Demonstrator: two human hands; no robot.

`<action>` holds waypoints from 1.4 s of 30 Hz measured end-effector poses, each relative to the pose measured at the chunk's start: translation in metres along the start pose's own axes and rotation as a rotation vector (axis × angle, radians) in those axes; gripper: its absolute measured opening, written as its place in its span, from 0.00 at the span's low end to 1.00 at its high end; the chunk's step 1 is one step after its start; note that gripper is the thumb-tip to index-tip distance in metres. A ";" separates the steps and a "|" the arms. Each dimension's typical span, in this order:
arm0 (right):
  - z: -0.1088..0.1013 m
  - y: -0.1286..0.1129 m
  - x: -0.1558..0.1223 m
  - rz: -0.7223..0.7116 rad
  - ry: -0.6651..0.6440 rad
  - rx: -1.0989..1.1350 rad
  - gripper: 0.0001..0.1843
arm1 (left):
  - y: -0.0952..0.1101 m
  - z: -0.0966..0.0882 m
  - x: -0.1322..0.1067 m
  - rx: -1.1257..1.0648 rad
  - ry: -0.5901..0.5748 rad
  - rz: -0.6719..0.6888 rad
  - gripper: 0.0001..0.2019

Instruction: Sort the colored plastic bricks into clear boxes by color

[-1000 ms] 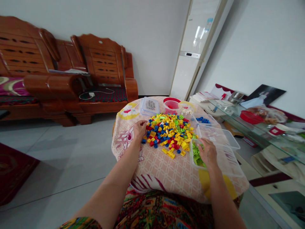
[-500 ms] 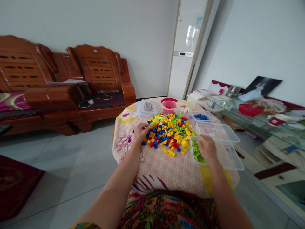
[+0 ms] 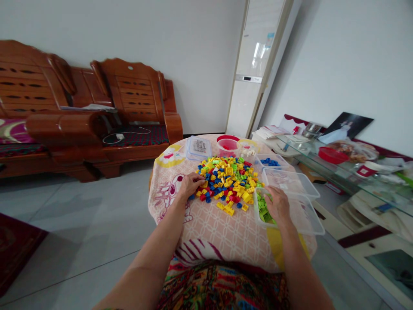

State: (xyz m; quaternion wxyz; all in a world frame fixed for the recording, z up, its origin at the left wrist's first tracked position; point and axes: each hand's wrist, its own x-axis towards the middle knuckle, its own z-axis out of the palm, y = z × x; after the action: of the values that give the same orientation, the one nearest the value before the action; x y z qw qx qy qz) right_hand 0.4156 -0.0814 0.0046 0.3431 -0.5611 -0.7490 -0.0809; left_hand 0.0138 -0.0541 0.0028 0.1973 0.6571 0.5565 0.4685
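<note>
Left grip (image 3: 191, 184): fingers curled at the near-left edge of the brick pile (image 3: 227, 178), mid-counter (image 3: 209, 226); whether it holds a brick cannot be told. Right grip (image 3: 277, 203): palm down inside the near clear tub (image 3: 306, 215), over green bricks (image 3: 262, 211); hold hidden. Behind it: empty tub (image 3: 292, 181), blue-brick tub (image 3: 271, 162). Far edge: red cup (image 3: 227, 144), lidded box (image 3: 198, 147).

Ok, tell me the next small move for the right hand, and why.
Probably lift the right hand out of the clear box and reach left to a green brick in the mixed pile. The hand rests over the box, which holds only green bricks, while green ones lie scattered among the yellow, blue and red. The left hand sits at the pile's near-left edge.
</note>
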 end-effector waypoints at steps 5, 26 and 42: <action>-0.003 -0.005 0.000 0.024 -0.024 -0.008 0.19 | -0.001 0.001 0.003 -0.039 0.024 -0.041 0.09; -0.026 0.019 0.032 0.057 -0.324 -0.400 0.24 | 0.049 0.016 0.023 -0.308 0.418 -0.096 0.10; -0.022 0.024 0.031 0.064 -0.260 -0.338 0.24 | 0.159 0.194 0.065 -0.298 -0.166 0.078 0.10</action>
State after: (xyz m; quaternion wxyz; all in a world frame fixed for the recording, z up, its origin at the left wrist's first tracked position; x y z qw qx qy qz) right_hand 0.4427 -0.0595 0.0337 0.1469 -0.6399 -0.7445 -0.1212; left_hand 0.2592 0.0081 0.0590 0.3198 0.6780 0.4368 0.4972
